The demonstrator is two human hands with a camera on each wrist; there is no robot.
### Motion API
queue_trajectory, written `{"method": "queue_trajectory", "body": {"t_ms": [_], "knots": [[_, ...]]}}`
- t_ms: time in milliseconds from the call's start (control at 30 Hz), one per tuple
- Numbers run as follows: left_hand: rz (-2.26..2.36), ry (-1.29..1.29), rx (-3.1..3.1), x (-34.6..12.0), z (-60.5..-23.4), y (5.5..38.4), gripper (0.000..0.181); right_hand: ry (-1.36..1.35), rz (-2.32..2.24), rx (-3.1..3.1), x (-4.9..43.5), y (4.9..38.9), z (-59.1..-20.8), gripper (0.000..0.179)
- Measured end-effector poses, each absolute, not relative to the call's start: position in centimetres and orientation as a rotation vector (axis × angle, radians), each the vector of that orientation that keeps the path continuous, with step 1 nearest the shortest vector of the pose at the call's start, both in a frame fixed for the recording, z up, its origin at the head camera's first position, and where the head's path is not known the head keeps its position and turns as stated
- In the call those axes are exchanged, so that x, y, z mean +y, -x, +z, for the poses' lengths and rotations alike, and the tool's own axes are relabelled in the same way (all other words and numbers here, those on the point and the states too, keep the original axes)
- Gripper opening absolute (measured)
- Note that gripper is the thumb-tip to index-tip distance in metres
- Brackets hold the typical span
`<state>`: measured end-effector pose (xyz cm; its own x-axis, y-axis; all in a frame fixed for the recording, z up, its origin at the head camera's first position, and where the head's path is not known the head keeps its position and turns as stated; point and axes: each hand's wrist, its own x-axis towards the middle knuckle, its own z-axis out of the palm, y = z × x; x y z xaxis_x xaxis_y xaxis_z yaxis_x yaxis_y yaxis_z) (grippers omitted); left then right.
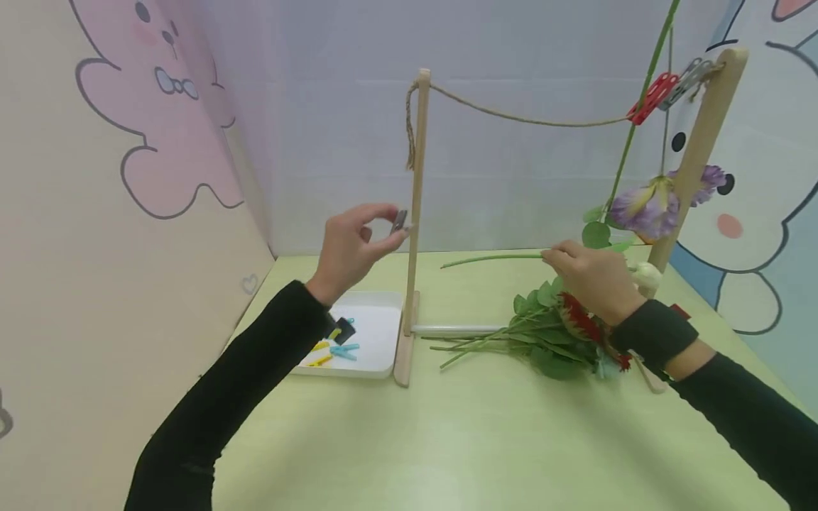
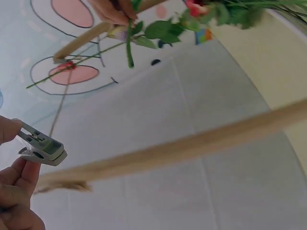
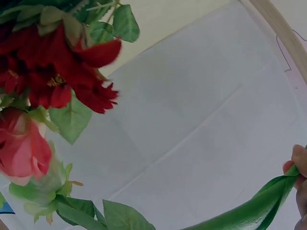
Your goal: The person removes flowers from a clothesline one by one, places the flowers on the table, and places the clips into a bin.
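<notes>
My left hand (image 1: pixel 351 248) pinches a grey clothespin (image 2: pixel 44 145) between thumb and fingers, near the top of the left wooden post (image 1: pixel 418 177) in depth I cannot tell. My right hand (image 1: pixel 591 278) grips a green flower stem (image 1: pixel 488 258), whose bare end points left. In the right wrist view, fingers (image 3: pixel 299 167) pinch it beside a long green leaf (image 3: pixel 240 215). A whitish bloom (image 1: pixel 645 275) shows just past that hand; whether it belongs to this stem is unclear. Below lies a bunch of flowers with red blooms (image 1: pixel 578 318) and leafy stems.
A twine line (image 1: pixel 530 122) sags between the left post and the right post (image 1: pixel 699 156). Red (image 1: pixel 652 98) and grey clothespins (image 1: pixel 686 84) clip stems at its right end; a purple flower (image 1: pixel 648 208) hangs there upside down. A white tray (image 1: pixel 377 365) holds yellow and blue clothespins.
</notes>
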<state>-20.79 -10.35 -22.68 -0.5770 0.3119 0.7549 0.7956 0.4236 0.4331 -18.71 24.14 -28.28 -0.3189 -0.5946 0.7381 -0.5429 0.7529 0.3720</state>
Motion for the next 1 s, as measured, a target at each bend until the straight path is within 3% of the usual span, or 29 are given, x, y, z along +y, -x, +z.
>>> {"method": "queue_trajectory", "body": {"t_ms": [33,100,200,467,700,1000], "knots": [[-1.048,0.913,-2.16,-11.3,-23.7,20.7,0.023,-0.874,-0.091,-2.009,24.1,18.6,-28.7,0.009],[-0.982,0.873,-2.291,-13.1,-25.6,20.7,0.024,-0.897,-0.127,-2.058,23.8,18.4,-29.6,0.024],[-0.802,0.861,-2.496,-15.6,-28.7,21.1,0.025,-0.922,-0.189,-2.13,23.3,18.0,-31.2,0.028],[-0.375,0.814,-2.896,-23.2,-36.0,22.7,0.015,-1.011,-0.119,-2.241,22.1,17.8,-34.9,0.021],[-0.379,0.696,-3.07,-27.8,-38.4,22.9,0.014,-1.018,-0.114,-2.309,21.1,17.9,-36.4,0.018],[-0.271,0.568,-3.232,-29.2,-39.2,22.9,0.02,-0.98,-0.151,-2.433,20.3,18.2,-38.6,0.016]]}}
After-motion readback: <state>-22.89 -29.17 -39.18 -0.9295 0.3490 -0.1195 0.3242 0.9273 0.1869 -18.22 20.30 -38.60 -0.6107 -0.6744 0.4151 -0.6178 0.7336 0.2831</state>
